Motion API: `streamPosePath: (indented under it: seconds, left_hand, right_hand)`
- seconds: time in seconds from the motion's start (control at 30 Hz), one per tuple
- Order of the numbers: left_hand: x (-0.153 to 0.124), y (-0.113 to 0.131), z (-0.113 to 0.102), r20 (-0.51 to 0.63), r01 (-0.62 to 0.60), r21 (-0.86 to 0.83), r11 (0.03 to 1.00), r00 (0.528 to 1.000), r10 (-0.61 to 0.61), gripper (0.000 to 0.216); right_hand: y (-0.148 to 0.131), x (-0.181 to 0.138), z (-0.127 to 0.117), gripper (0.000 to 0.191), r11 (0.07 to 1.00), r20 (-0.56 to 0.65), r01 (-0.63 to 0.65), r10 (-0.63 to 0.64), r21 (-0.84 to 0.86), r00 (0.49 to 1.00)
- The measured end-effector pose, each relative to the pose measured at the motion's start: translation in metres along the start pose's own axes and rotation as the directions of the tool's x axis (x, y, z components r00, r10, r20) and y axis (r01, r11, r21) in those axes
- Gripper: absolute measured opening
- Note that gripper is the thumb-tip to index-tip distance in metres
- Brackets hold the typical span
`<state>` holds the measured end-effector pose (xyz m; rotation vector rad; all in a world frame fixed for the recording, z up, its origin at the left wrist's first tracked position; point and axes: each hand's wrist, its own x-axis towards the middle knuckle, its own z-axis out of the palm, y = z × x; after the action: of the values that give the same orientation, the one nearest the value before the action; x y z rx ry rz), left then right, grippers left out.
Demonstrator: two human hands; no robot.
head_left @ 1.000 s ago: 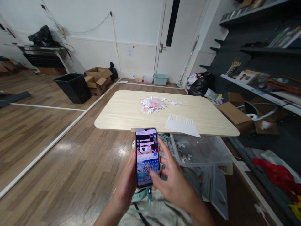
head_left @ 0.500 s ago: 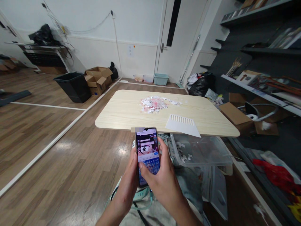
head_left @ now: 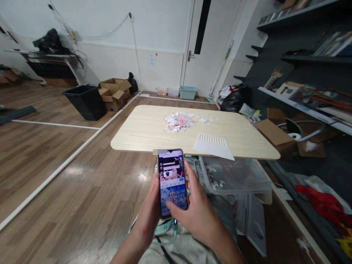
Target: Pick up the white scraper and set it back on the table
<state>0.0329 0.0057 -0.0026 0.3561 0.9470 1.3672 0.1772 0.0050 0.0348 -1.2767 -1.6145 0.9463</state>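
A smartphone with a lit screen stands tilted toward me, above my lap and just short of the table's near edge. My left hand is closed along its left side. My right hand grips the right side, its thumb over the keyboard on the lower screen. A light green cable hangs below the phone's bottom end. Beyond it, on the pale wooden table, lie a pile of white and pink paper scraps and a white sheet with a row of slots.
Right of my hands sits a clear plastic bin with some white scraps inside. A black trash bin and cardboard boxes stand at the left on the floor. Dark shelves line the right side, with an open carton beside them.
My right thumb has shifted lower and slightly right, off the upper left of the keyboard. Both hands keep hold of the phone, which has barely moved.
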Motion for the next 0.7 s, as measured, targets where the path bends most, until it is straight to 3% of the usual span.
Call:
streamPosePath:
  seconds: [0.07,0.23,0.33,0.57,0.7]
  left_hand:
    - [-0.001,0.002,0.002,0.032,-0.027,0.010,1.000,0.999,0.026,0.060]
    - [-0.007,0.006,0.006,0.037,0.044,0.028,0.999,0.998,-0.045,0.066]
    - [-0.008,0.007,0.006,0.010,0.062,0.031,0.998,0.998,-0.063,0.076]
    - [-0.013,0.014,0.010,0.062,0.168,0.055,0.984,0.983,-0.171,0.081]
    - [-0.012,0.013,0.009,0.055,0.071,0.052,0.996,0.996,-0.074,0.079]
  right_hand:
    - [-0.001,0.000,-0.003,0.119,1.000,0.035,0.013,-0.013,-0.013,0.999]
    - [0.002,0.001,-0.004,0.092,0.997,-0.011,-0.022,0.023,0.070,1.000]
    - [0.003,0.001,-0.005,0.090,0.992,-0.016,-0.043,0.046,0.116,0.999]
    - [0.003,-0.002,-0.009,0.084,0.967,0.063,-0.138,0.128,0.213,0.990]
    - [0.004,-0.003,-0.010,0.092,0.982,0.035,-0.069,0.063,0.178,0.997]
